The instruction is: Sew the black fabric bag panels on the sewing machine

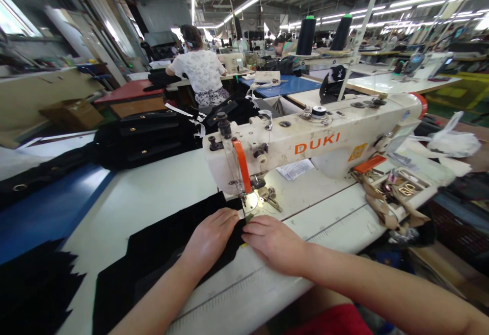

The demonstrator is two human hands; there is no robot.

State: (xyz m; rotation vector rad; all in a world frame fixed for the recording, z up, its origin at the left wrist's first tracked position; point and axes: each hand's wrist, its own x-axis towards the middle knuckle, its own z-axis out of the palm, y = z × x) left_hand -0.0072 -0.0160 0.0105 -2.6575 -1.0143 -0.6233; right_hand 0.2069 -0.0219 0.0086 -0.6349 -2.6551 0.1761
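Note:
A black fabric piece (168,233) lies on the white sewing table, its right end under the needle area of a white sewing machine (282,141) marked DUKI. My left hand (212,235) rests over that end, fingers closed together and gripping the cloth beside a small white strip (241,214). Just right of it, my right hand (273,243) pinches the fabric's edge in front of the lit needle plate (251,201). Both hands' fingertips are partly hidden. An orange guard (242,165) stands on the machine head above them.
Black sewn pieces (148,136) are heaped at the back left, and more black cloth (38,286) lies at the left. A tray of small metal parts (407,188) sits at the right. A ruler strip (332,223) runs along the table's front. Ahead, a person (200,67) works facing away.

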